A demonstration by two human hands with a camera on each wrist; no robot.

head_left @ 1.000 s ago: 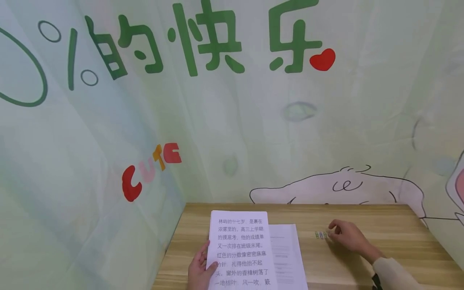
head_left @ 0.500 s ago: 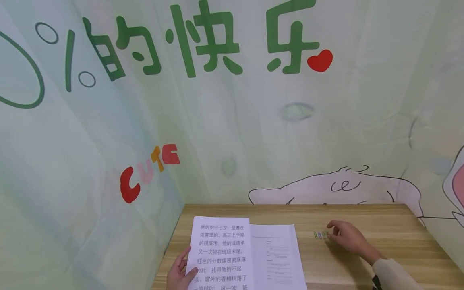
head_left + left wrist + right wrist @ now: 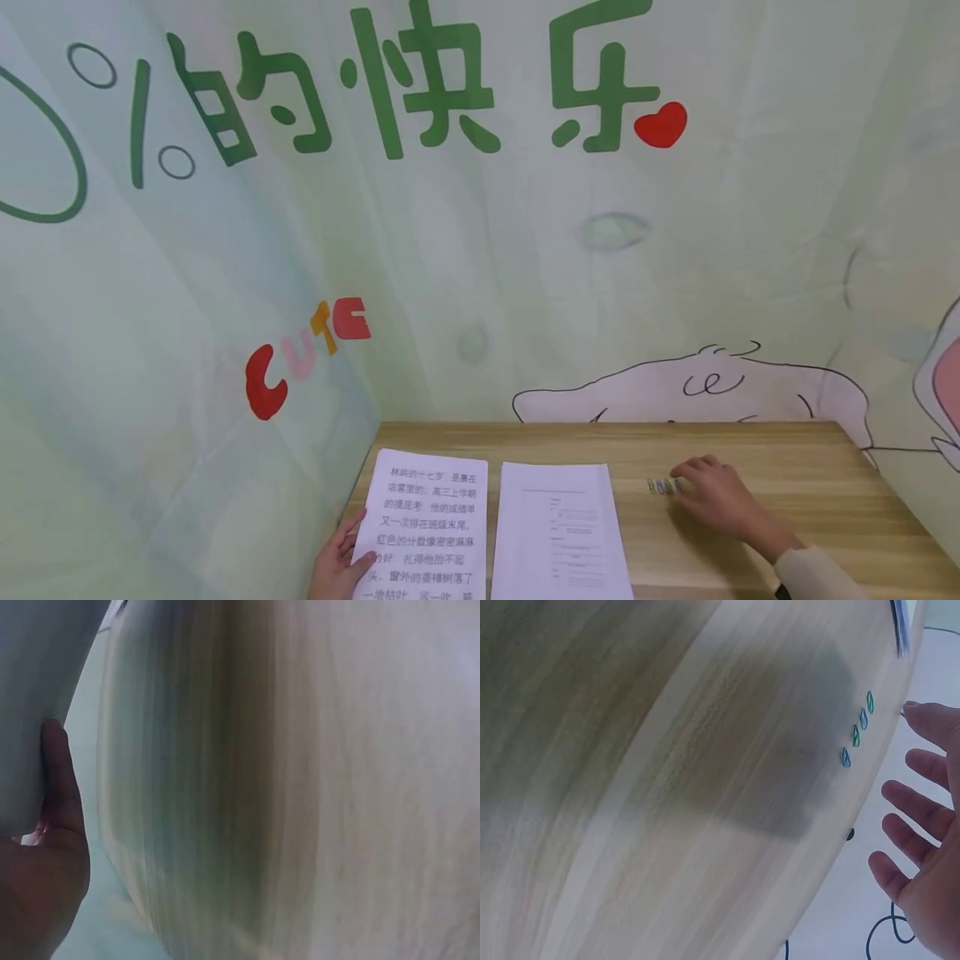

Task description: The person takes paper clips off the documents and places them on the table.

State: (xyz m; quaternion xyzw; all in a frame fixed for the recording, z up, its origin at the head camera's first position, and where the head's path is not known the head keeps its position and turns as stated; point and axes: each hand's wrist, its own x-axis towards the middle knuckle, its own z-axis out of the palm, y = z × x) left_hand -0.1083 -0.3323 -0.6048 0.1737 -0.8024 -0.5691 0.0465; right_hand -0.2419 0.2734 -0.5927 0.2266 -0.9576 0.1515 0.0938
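Observation:
My left hand (image 3: pixel 339 562) grips the left edge of a sheaf of paper (image 3: pixel 423 525) with large printed characters, thumb on top and fingers behind. In the left wrist view, the paper (image 3: pixel 34 697) is seen from its shaded side. A second set of pages (image 3: pixel 555 529) in small print lies on the table to its right, a narrow strip of wood between them. Several green and blue paper clips (image 3: pixel 660 486) form a short row. Right beside them is my right hand (image 3: pixel 716 500), palm down; in the right wrist view its fingers (image 3: pixel 911 844) are spread and hold nothing.
The wooden table (image 3: pixel 810 483) reaches back to a hanging cloth backdrop (image 3: pixel 465 250) with green characters, a red heart (image 3: pixel 661 125) and a cartoon outline. Another fold of the cloth runs along the left side.
My left hand has moved left and a little down with the paper sheaf, uncovering the second pages. My right hand's fingers have loosened, and another paper clip shows at the row's right end.

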